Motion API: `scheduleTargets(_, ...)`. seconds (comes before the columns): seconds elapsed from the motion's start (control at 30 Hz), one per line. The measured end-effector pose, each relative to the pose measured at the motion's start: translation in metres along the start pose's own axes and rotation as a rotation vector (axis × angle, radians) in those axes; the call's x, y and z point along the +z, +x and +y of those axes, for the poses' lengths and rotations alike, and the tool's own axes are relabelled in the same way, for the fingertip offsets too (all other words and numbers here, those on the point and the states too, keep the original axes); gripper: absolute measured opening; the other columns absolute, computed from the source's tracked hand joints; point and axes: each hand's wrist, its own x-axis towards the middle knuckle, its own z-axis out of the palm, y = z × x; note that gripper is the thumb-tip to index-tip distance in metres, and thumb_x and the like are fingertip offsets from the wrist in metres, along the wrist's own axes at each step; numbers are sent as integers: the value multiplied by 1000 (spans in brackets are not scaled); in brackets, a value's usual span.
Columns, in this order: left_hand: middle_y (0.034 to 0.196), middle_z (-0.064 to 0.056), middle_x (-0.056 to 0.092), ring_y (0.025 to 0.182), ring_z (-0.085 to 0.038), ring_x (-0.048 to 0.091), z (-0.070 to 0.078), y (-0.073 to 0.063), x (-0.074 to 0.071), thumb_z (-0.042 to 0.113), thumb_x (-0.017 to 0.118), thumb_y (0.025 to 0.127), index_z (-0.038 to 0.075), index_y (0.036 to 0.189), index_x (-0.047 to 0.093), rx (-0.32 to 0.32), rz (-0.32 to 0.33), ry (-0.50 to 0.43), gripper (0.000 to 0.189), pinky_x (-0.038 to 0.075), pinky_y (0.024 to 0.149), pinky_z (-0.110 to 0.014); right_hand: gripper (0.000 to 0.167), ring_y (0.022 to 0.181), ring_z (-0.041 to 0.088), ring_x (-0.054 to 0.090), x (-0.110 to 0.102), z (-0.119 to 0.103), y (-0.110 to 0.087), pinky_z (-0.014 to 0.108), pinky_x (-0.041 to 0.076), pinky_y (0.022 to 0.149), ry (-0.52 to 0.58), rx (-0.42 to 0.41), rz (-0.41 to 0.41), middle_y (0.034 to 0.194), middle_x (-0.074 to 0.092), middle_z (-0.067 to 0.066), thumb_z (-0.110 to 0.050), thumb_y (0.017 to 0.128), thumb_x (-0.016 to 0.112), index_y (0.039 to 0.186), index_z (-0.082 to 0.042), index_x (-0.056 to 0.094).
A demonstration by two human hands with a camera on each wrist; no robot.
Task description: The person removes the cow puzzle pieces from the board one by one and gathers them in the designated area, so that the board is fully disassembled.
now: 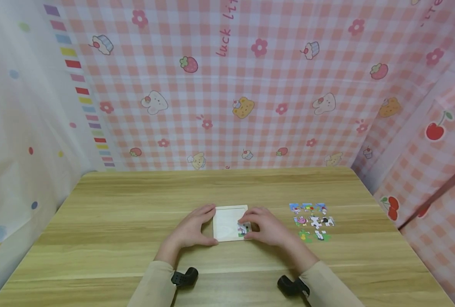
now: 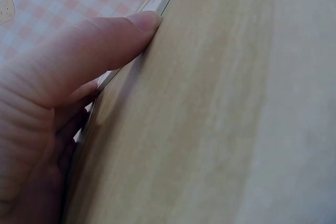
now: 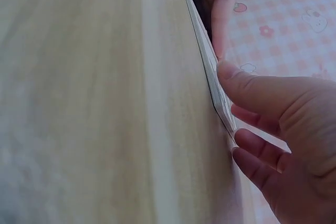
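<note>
A small pale puzzle tray point(image 1: 225, 221) lies flat on the wooden table. My left hand point(image 1: 192, 226) holds its left side, thumb at the near corner and fingers at the far one; the left wrist view shows the thumb point(image 2: 144, 22) against the tray's edge. At the tray's near right corner is a printed puzzle piece point(image 1: 243, 229), partly covered by my right hand point(image 1: 267, 226). Thumb and fingertips of that hand bend around the piece. In the right wrist view the right thumb point(image 3: 236, 80) touches the tray's rim, and the piece itself is hidden.
Several loose puzzle pieces point(image 1: 315, 221) lie in rough rows on the table point(image 1: 135, 238) to the right of the tray. A pink checked curtain point(image 1: 220, 85) hangs behind the table's far edge, with more cloth at both sides.
</note>
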Motion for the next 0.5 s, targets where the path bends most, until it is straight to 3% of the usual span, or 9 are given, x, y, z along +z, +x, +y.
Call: scheduleTargets(0.5,160,-11,33,148,-33,26,0,-1,0,40,85,73,-1,148,41,9,1,4,97,23,121,-51,29,111,24,53,2,-1,3,45,46,96,-3,28,-6,117,64,2,-24,82,81,110,-18,73)
